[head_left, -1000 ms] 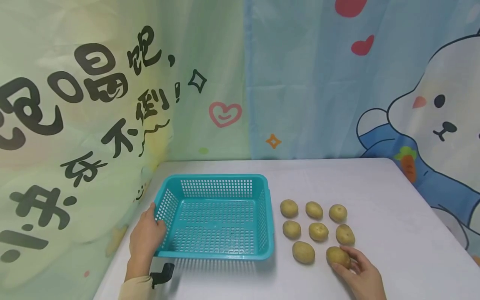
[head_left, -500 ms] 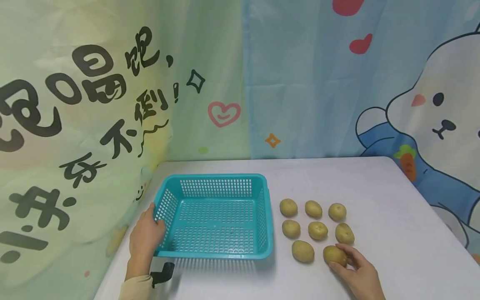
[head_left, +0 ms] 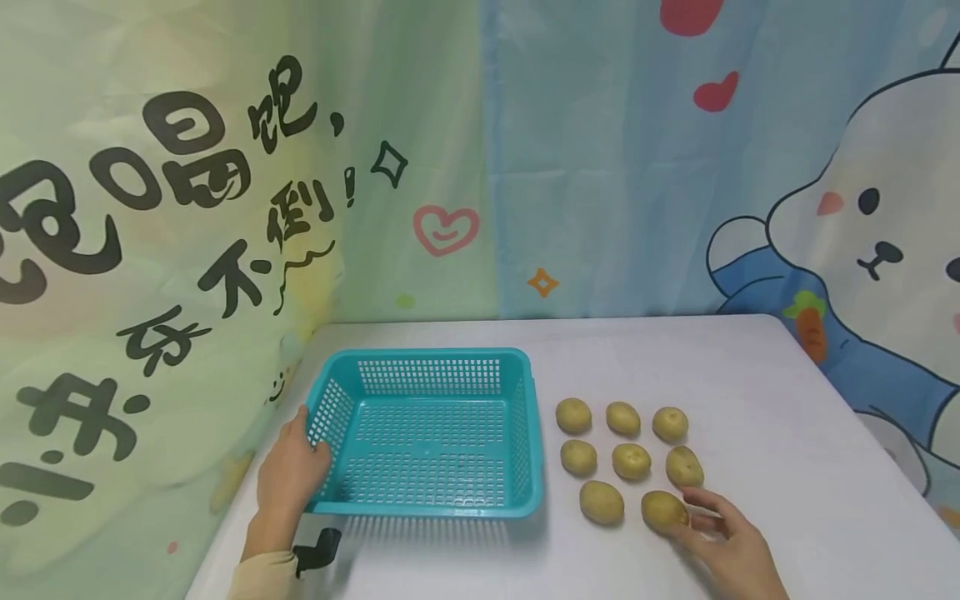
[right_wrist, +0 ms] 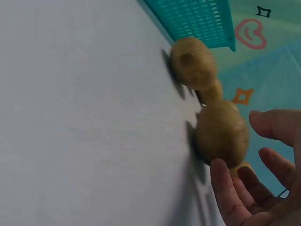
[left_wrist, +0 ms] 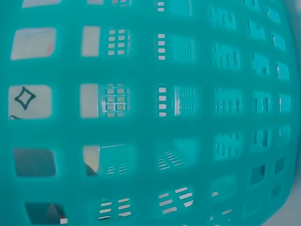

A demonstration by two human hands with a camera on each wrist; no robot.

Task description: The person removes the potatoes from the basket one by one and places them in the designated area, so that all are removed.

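My left hand [head_left: 291, 467] grips the left side of a turquoise plastic basket [head_left: 420, 509], thumb over the rim and fingers outside. Perforated basket wall [left_wrist: 141, 70] fills the left wrist view; the hand itself is hidden there. At the front right of the potato rows, my right hand [head_left: 727, 546] is beside a potato [head_left: 663, 511]. In the right wrist view its thumb [right_wrist: 275, 126] stands apart from that potato [right_wrist: 222, 134], and the other fingers are loosely spread. One fingertip overlaps the potato's lower edge; whether it touches, I cannot tell.
Several more potatoes stand in rows right of the basket, among them one at front left [head_left: 602, 502] and one at back right [head_left: 670, 425]. They lie on a white table [head_left: 787, 400]. A printed curtain [head_left: 600, 167] hangs behind, and a dark wrist mount [head_left: 318, 550] sits below my left hand.
The front-right potato has shifted slightly left, towards its neighbour. My right hand has loosened and drawn back a little to the right of it. The left hand stays on the basket.
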